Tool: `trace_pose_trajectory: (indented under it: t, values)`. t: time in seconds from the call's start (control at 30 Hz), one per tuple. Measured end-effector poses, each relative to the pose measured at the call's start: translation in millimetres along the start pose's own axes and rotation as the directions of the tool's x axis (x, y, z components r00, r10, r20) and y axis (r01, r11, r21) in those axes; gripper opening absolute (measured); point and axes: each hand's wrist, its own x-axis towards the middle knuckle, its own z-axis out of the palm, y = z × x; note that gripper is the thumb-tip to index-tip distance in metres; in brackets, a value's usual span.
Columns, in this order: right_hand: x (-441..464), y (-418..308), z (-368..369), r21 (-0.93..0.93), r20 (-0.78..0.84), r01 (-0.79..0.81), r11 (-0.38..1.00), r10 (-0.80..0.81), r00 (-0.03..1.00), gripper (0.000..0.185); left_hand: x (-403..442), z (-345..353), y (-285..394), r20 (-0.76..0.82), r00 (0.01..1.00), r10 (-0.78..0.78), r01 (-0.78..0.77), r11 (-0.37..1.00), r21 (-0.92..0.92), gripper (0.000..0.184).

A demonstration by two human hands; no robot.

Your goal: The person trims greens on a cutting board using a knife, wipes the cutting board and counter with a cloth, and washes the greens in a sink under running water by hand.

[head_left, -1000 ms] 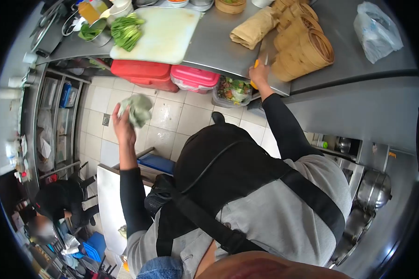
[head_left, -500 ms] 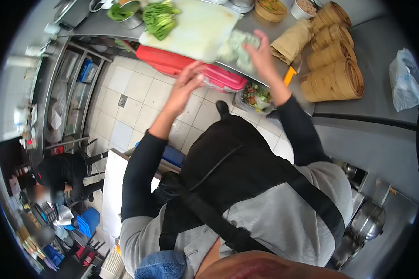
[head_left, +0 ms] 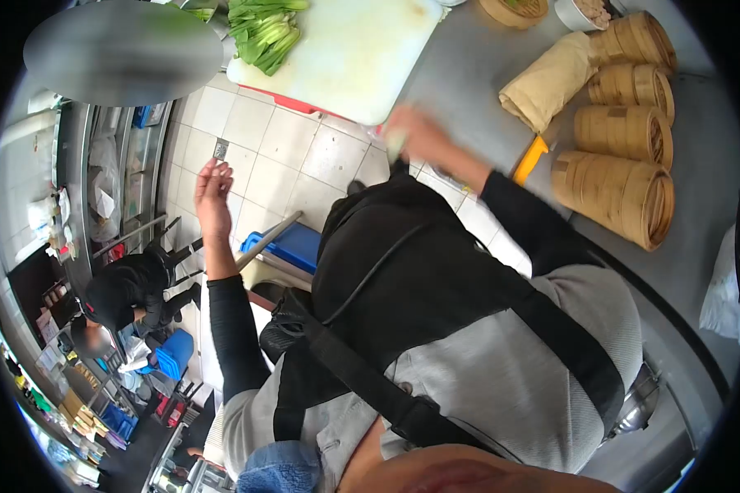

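My right hand (head_left: 423, 135) is smeared by motion beside the near edge of the white cutting board (head_left: 362, 62). Its fingers are closed on a pale green cloth (head_left: 395, 142), of which only a small piece shows. My left hand (head_left: 214, 201) is raised over the tiled floor, away from the counter. Its fingers are loosely curled together, and no object shows in them. Green leafy vegetables (head_left: 267, 37) lie on the board's left end. A red container (head_left: 284, 103) peeks out beneath the board.
Bamboo steamers (head_left: 612, 193) line the steel counter's right side, beside a brown wrapped bundle (head_left: 547, 78) and a yellow-handled knife (head_left: 531, 158). A blue bin (head_left: 284, 245) stands at my left. Another person (head_left: 131, 287) bends over farther left. A grey blur covers the upper left.
My right hand has drawn the cloth off the counter toward me. My left hand has moved left and its fingers have curled. The view has shifted, so the board sits higher.
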Motion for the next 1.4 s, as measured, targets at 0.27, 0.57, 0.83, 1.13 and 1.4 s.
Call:
trace_pose_trajectory:
  t: [0.27, 0.57, 0.83, 1.13, 1.4]
  values:
    - [36.7, -73.2, -60.8, 0.122, -0.161, 0.126, 0.985, -0.105, 0.981, 0.043, 132.3, 67.1, 104.6, 0.388, 0.808, 0.444, -0.570, 0.755, 0.324, 0.059]
    - [1.6, -74.1, -102.8, -0.355, -0.397, -0.127, 0.926, -0.026, 0.918, 0.044, 160.2, 192.4, 81.6, 0.701, 0.432, 0.567, -0.885, 0.117, 0.451, 0.096]
    - [-0.6, -108.2, -22.5, 0.123, 0.225, -0.109, 0.986, 0.079, 0.971, 0.024, -5.4, 61.8, -162.5, -0.149, 0.981, -0.127, 0.139, 0.987, 0.075, 0.055]
    - [61.9, -94.7, 36.4, -0.004, 0.574, -0.075, 0.997, 0.064, 0.816, 0.024, -126.9, -168.2, -408.4, -0.990, -0.094, 0.108, 0.862, 0.507, -0.026, 0.072]
    - [97.0, -117.9, 45.6, 0.006, 0.539, 0.103, 0.995, -0.090, 0.838, 0.021, -195.6, -171.9, -400.6, -0.736, 0.429, -0.524, 0.184, 0.848, -0.497, 0.039]
